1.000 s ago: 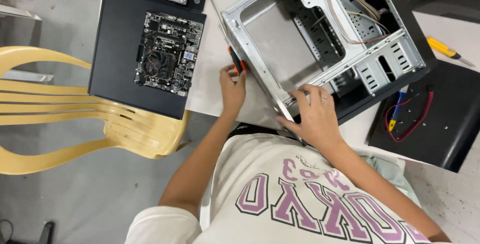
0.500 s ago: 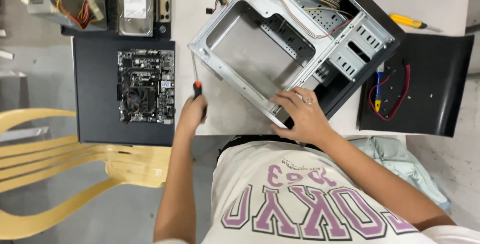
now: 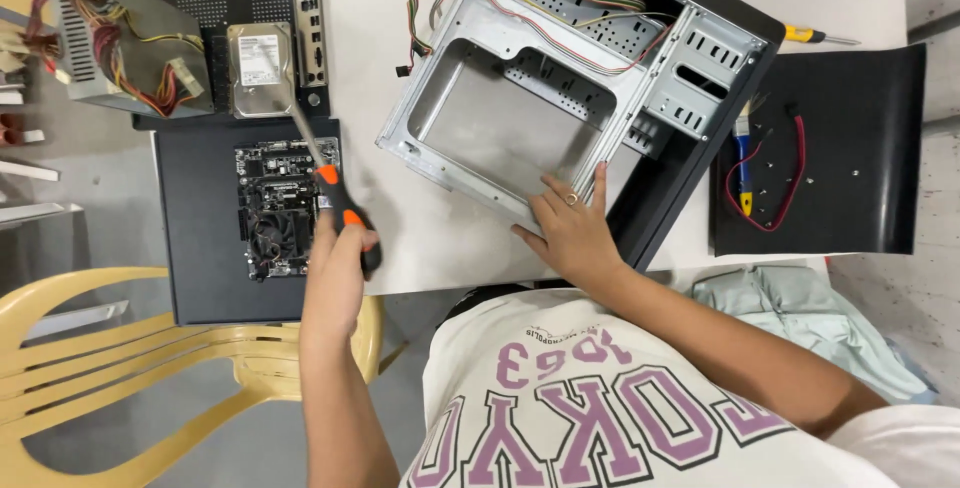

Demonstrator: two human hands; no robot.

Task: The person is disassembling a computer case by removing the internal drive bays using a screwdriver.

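The left hand (image 3: 335,268) clenches an orange-and-black screwdriver (image 3: 322,173), its shaft slanting far-left over the motherboard (image 3: 280,208) toward the hard drive (image 3: 258,70); the right hand (image 3: 572,233) lies with fingers spread flat on the near edge of the open computer case (image 3: 560,78); a power supply (image 3: 115,43) sits far left; a yellow chair (image 3: 120,368) stands near left.

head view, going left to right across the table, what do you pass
power supply → hard drive → motherboard → orange and black screwdriver in the left hand → open computer case with the right hand on its edge → red cable on the black panel
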